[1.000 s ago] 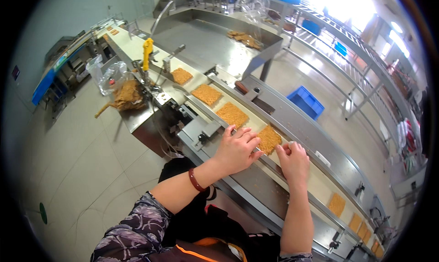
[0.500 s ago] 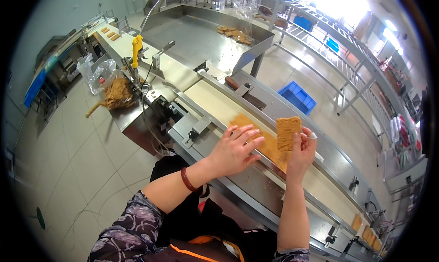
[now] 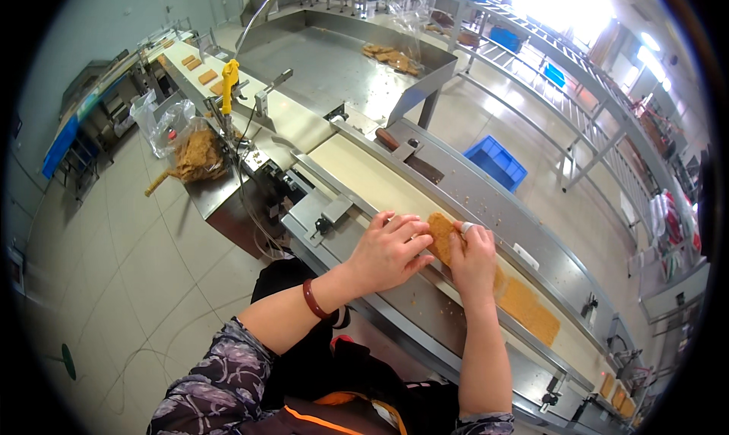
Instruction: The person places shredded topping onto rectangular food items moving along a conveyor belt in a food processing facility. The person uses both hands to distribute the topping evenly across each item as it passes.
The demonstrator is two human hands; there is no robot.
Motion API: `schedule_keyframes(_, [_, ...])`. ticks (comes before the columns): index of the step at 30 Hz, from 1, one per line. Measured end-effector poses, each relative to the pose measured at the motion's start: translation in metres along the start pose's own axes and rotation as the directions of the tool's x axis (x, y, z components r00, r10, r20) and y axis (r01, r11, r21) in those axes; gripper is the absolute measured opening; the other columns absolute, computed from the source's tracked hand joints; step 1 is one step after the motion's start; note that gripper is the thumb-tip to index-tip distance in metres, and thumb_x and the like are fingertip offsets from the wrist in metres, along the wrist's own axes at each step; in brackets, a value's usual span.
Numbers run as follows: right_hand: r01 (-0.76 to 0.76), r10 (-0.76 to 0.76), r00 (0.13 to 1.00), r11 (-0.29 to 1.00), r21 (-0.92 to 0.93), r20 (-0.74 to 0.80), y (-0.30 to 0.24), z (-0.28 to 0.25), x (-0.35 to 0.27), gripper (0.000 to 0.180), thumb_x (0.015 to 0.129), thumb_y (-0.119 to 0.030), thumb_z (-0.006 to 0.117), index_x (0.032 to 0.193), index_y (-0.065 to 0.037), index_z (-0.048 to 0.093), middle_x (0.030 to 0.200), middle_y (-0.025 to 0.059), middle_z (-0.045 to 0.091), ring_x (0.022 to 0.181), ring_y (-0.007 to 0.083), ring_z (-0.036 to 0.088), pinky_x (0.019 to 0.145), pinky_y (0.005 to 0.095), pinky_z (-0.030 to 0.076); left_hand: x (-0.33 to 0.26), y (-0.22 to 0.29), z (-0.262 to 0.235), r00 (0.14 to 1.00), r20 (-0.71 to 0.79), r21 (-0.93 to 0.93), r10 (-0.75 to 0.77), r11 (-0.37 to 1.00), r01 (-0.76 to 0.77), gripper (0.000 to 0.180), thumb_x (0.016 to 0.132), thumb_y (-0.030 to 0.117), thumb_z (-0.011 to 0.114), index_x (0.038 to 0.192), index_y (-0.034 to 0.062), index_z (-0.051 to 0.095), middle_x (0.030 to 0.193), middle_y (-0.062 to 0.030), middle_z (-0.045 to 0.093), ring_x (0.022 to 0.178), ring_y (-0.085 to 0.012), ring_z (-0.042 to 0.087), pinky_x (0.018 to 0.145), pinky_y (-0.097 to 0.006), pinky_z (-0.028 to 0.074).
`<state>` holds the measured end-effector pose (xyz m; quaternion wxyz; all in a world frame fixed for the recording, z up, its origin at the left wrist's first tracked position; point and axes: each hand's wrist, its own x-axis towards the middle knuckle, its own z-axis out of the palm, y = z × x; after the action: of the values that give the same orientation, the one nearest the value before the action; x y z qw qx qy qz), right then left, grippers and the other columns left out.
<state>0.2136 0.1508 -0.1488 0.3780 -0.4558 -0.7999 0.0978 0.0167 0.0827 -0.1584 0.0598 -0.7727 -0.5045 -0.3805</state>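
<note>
A pale conveyor belt [image 3: 364, 167] runs slantwise in front of me. On it, between my hands, is a flat, rough brown slab [image 3: 438, 228]. The thumb and fingers of my right hand [image 3: 472, 264] close on its right side, hiding part of it; a white cover sits on one fingertip. My left hand [image 3: 389, 253] is at the slab's left edge, fingers loosely apart and palm down. Whether its fingertips touch the slab is hard to tell. Down the belt to the right lie more brown slabs [image 3: 529, 311], their edges slightly blurred.
Metal rails with crumbs flank the belt. Left stand a yellow-handled tool [image 3: 229, 82] and a plastic bag of brown pieces [image 3: 199, 156]. Behind is a steel tray table [image 3: 304, 48] with brown slabs. A blue crate [image 3: 495, 163] sits on the floor beside a roller rack [image 3: 569, 86].
My right hand has brought the raised slab down and left to the belt, beside my left hand. The slabs on the belt have shifted toward the lower right. My left hand stays nearly still.
</note>
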Motion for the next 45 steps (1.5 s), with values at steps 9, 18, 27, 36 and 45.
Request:
schedule_keyframes(9, [-0.193,0.230,0.968,0.935,-0.297,0.095,0.017,-0.016,-0.001,0.015,0.095,-0.019,0.068,0.094,-0.004,0.068,0.100,0.0145,0.068,0.099,0.0349,0.067,0.083,0.0458,0.056,-0.002,-0.002,0.003,1.000,-0.001,0.022,0.009,1.000,-0.009,0.025,0.092,0.035,0.075,0.106,0.0154,0.069,0.122,-0.0031,0.068,0.125,-0.0218,0.059,0.107,-0.048,0.041])
schedule_keyframes(18, [-0.141,0.178,0.982,0.918,-0.371,0.067,0.014,-0.010,-0.004,0.011,0.095,-0.020,0.067,0.098,-0.009,0.069,0.103,0.0082,0.069,0.104,0.0302,0.066,0.084,0.0447,0.056,-0.004,-0.002,0.003,1.000,-0.007,0.026,-0.002,1.000,0.002,0.025,0.092,0.035,0.075,0.106,0.0155,0.069,0.121,-0.0029,0.067,0.126,-0.0224,0.058,0.109,-0.047,0.039])
schedule_keyframes(27, [-0.119,0.083,0.992,0.854,-0.507,-0.092,0.013,-0.024,0.005,0.013,0.095,-0.022,0.068,0.095,-0.010,0.071,0.098,0.0058,0.069,0.094,0.0273,0.065,0.081,0.0433,0.049,-0.004,-0.002,0.001,1.000,-0.015,0.024,-0.005,1.000,0.005,0.026,0.092,0.035,0.076,0.106,0.0146,0.069,0.122,-0.0026,0.067,0.128,-0.0234,0.057,0.110,-0.048,0.039])
schedule_keyframes(36, [-0.001,-0.053,0.990,0.923,-0.386,-0.127,0.003,-0.015,0.002,0.009,0.093,-0.017,0.071,0.094,-0.008,0.070,0.096,0.0053,0.068,0.094,0.0272,0.065,0.082,0.0419,0.046,-0.006,-0.002,0.005,0.999,-0.030,0.022,-0.014,1.000,0.014,0.025,0.092,0.036,0.076,0.104,0.0148,0.069,0.122,-0.0019,0.067,0.129,-0.0236,0.057,0.109,-0.048,0.040])
schedule_keyframes(45, [-0.015,-0.018,0.994,0.951,-0.310,-0.104,0.008,-0.015,0.001,0.010,0.095,-0.017,0.069,0.098,-0.007,0.069,0.100,0.0063,0.070,0.098,0.0283,0.065,0.083,0.0432,0.046,-0.005,-0.001,0.005,0.999,-0.027,0.014,-0.018,1.000,0.018,0.025,0.092,0.035,0.076,0.104,0.0143,0.069,0.122,-0.0023,0.068,0.129,-0.0233,0.057,0.110,-0.049,0.039])
